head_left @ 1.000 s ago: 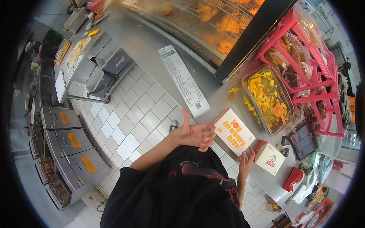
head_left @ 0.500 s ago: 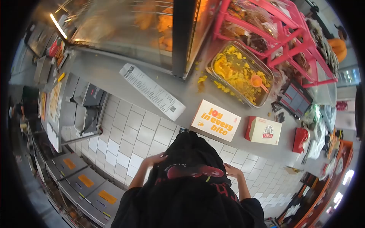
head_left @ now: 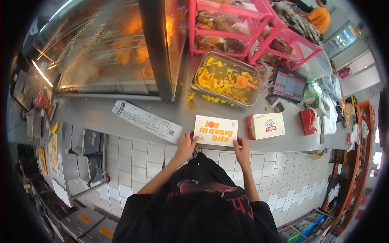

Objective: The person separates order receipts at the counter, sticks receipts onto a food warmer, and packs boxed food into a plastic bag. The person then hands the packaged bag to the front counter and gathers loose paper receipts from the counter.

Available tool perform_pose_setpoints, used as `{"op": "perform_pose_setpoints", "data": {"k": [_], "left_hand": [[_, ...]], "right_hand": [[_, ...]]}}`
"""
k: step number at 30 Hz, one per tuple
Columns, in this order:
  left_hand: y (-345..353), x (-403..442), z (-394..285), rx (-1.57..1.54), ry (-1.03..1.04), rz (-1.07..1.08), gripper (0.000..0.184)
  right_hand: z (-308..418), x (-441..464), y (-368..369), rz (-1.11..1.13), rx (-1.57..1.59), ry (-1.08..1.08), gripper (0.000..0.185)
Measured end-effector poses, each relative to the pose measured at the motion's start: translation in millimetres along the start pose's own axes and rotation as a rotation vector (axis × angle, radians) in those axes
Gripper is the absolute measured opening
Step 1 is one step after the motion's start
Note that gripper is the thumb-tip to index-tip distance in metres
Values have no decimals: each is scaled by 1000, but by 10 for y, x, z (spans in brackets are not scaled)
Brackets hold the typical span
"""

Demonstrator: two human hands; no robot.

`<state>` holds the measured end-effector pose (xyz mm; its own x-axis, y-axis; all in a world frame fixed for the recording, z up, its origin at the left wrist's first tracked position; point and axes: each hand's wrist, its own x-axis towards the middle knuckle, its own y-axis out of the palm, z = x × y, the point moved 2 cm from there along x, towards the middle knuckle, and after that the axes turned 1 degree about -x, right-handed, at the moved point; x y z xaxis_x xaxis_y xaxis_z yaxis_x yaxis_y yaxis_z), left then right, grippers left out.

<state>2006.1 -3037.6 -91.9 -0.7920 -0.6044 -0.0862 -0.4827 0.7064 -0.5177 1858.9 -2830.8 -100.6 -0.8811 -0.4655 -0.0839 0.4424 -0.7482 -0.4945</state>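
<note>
flat white box (head_left: 214, 130) is being held near its two front corners, looking closed, chunky orange "joy in every bite" print being shown face-up, right by the metal counter's (head_left: 279, 144) front edge

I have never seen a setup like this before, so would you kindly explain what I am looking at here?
Gladly. There is no machine: these are a person's own two bare hands, seen by a camera worn on the head that looks forward and down. The left hand and right hand are at the near corners of a white box lettered "joy in every bite", and seem to hold it between them. On the metal counter, a long white printed strip lies to the left, and a second box stands to the right. Behind are a tray of yellow food with an orange scoop in it, and a pink rack.
</note>
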Motion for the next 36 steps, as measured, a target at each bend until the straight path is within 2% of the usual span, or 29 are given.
{"op": "perform_pose_setpoints", "data": {"k": [2, 6, 10, 11, 13, 14, 16, 17, 18, 20, 21, 24, 28, 31, 32, 34, 36], "left_hand": [[20, -35, 13, -7, -10, 11, 36], [18, -229, 133, -134, -47, 28, 36], [87, -419, 376, -274, -143, -69, 49], [78, -458, 382, -279, -116, -69, 49], [42, -550, 360, -277, -330, -79, 54], [52, -589, 329, -282, -316, -77, 54], [60, -645, 262, -731, -564, -26, 53], [-8, -649, 122, -859, -619, 43, 48], [13, -632, 177, -857, -611, 50, 48], [107, -637, 314, -1311, -800, 277, 43], [128, -628, 353, -1319, -853, 295, 38], [125, -606, 363, -1340, -789, 367, 39], [11, -598, 249, -1305, -718, 519, 44], [31, -451, 176, -1380, -515, 690, 62], [63, -395, 82, -1379, -518, 705, 62], [67, -303, -220, -1064, -506, 549, 63], [202, -211, -477, -997, -485, 525, 63]], "right_hand": [[28, -62, -21, 31, 40, 112, 29], [-12, -343, -25, 45, 153, 174, 25], [-179, -662, 40, -8, 379, 483, 37], [-196, -732, 55, -6, 480, 498, 40], [-185, -826, 71, 3, 697, 526, 42], [-127, -841, 81, 3, 787, 527, 41], [-149, -870, 122, 11, 903, 535, 40], [-90, -873, 120, 0, 952, 526, 48], [-93, -870, 128, -8, 955, 519, 48], [-108, -878, 140, -3, 920, 493, 49], [-116, -876, 135, 9, 936, 486, 51], [-136, -844, 101, 4, 930, 500, 44], [-60, -804, -85, -11, 932, 486, 47], [237, -687, -414, 141, 794, 344, 54], [346, -617, -547, 126, 794, 347, 54], [555, -456, -788, 215, 714, 172, 64], [617, -251, -1048, 222, 676, 126, 67]]}}
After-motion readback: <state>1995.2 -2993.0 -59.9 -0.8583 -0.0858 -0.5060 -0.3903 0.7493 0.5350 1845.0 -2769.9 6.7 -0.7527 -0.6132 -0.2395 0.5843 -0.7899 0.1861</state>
